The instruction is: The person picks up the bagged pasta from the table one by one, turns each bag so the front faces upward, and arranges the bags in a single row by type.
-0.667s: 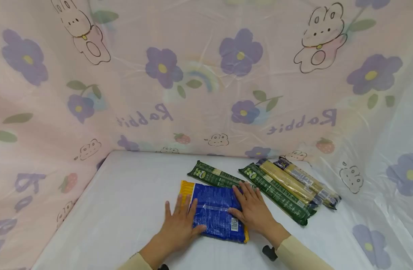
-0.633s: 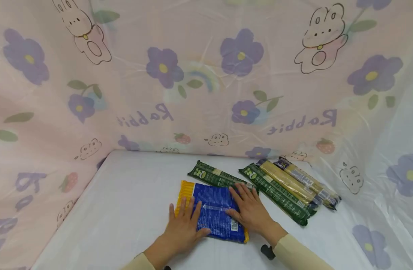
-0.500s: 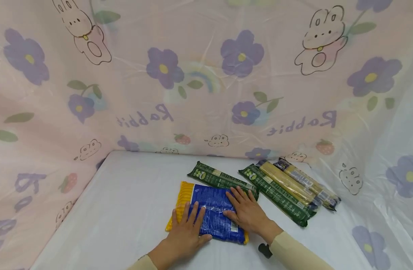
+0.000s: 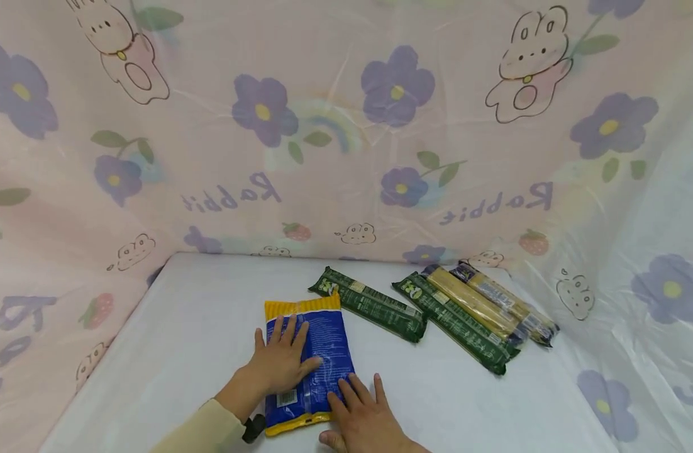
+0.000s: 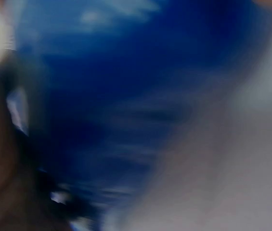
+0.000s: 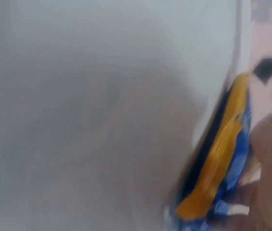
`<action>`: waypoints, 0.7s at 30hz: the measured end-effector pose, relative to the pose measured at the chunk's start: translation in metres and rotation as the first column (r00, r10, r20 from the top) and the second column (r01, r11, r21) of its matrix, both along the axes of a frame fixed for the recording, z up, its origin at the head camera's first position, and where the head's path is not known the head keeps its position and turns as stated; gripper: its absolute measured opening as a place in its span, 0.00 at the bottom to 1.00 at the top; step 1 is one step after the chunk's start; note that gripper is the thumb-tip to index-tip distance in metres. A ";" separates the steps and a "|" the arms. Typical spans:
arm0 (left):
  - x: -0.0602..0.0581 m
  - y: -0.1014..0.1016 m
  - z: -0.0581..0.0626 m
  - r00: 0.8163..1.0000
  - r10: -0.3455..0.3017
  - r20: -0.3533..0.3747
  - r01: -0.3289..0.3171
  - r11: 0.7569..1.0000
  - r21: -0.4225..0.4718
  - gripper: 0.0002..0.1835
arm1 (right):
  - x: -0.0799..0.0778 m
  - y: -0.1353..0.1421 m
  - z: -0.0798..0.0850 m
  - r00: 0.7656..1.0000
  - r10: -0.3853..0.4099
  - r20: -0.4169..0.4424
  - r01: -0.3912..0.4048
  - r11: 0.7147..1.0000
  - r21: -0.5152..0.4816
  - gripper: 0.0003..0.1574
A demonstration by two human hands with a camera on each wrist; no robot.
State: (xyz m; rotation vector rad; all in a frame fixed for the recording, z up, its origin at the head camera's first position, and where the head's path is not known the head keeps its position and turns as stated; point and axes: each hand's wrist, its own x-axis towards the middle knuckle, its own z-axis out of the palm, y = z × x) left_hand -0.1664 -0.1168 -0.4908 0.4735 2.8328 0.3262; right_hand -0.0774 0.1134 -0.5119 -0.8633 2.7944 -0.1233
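Note:
A flat blue plastic packet (image 4: 331,343) with yellow ends lies on the white table, its broad yellow end pointing away from me and its barcode near the front. Across its upper left part my left hand (image 4: 280,363) rests with fingers spread. My right hand (image 4: 369,420) touches the packet's lower right edge with its fingertips, its fingers also spread. Blue film of the packet (image 5: 111,91) fills much of the blurred left wrist view. In the right wrist view the packet's yellow end (image 6: 213,168) shows beside the hand.
A slim green pack (image 4: 375,305) lies behind and right of the packet. Farther right, another green pack (image 4: 454,324), a yellowish pack (image 4: 476,299) and a clear-fronted pack (image 4: 505,302) lie slanted side by side. A printed rabbit-and-flower curtain (image 4: 324,207) closes off the back and sides.
The blue packet has turned clockwise, its broad yellow end going from left to far side, and sits farther left. My right hand moved from its right side to the front; the left moved up over it.

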 end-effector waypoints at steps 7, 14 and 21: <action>-0.025 0.030 -0.026 0.995 -0.104 0.006 0.104 0.995 -0.005 0.50 | -0.021 0.027 -0.002 0.996 -0.086 -0.031 0.086 0.996 0.014 0.50; -0.049 0.066 -0.024 0.990 -0.139 -0.018 0.138 0.990 -0.035 0.50 | -0.029 0.052 -0.003 0.978 -0.186 -0.096 0.186 0.982 -0.011 0.47; -0.037 0.037 -0.031 0.989 -0.146 -0.030 0.145 0.989 -0.016 0.51 | -0.026 0.033 -0.007 0.981 -0.134 -0.140 0.134 0.991 -0.015 0.48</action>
